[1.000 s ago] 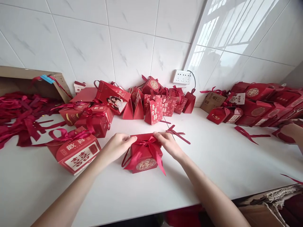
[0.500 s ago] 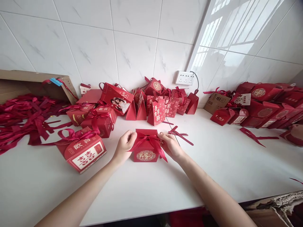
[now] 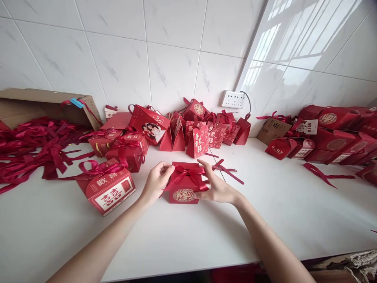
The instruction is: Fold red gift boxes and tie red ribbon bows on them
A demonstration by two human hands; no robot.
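A red gift box (image 3: 182, 196) with a round gold emblem stands upright on the white table in front of me. A red ribbon bow (image 3: 186, 173) is tied across its upper part. My left hand (image 3: 159, 177) pinches the left loop of the bow between thumb and fingers. At the box's right side, my right hand (image 3: 218, 186) has thumb and forefinger spread apart, the thumb over the front near the emblem. The right end of the ribbon is partly hidden behind that hand.
Left of the box sits a larger red box (image 3: 113, 190) with a bow. Loose ribbons (image 3: 55, 145) spill from a cardboard carton (image 3: 53, 96). Several red boxes line the wall, and a stack of red boxes (image 3: 332, 137) stands at right. A power socket (image 3: 232, 99) is at the wall.
My right hand has let go of the bow's right loop and opened, its thumb moving down to the box front. My left hand keeps its pinch. The view has shifted slightly.
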